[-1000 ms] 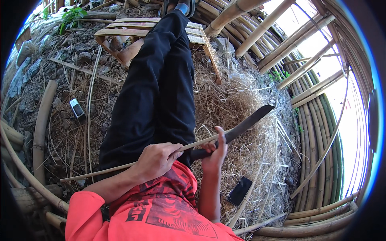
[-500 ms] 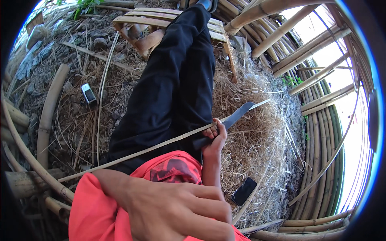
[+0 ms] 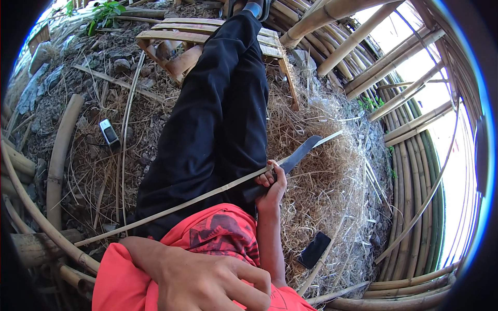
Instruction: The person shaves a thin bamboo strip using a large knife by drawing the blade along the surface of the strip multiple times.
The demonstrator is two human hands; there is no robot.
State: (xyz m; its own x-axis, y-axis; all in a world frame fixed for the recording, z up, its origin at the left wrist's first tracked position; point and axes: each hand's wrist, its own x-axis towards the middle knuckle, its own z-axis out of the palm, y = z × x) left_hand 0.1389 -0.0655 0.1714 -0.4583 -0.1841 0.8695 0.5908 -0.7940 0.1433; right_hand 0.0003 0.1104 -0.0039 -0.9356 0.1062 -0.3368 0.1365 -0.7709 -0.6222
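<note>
My right hand (image 3: 273, 185) is closed round the dark handle of a broad-bladed knife (image 3: 299, 156), beside my thigh. A long, thin bamboo strip (image 3: 208, 195) lies across my lap. It passes through the fingers of that same hand and along the blade, its pale end (image 3: 328, 138) showing beyond the knife tip. Close to the camera, my left hand (image 3: 207, 285) is raised over my red shirt. Its fingers are loosely bent with gaps between them, and nothing shows in them; the fingertips are partly hidden.
My legs in black trousers (image 3: 207, 114) stretch forward over a low bamboo bench (image 3: 176, 36). Thin shavings (image 3: 321, 181) cover the ground at right, with a black phone (image 3: 314, 250) on them. A small white-and-black device (image 3: 109, 133) lies left. Bamboo poles (image 3: 410, 197) form a wall at right.
My left hand has moved down and a little left, its fingers more bent. The right hand, knife and strip appear slightly lower and left as the whole view shifts.
</note>
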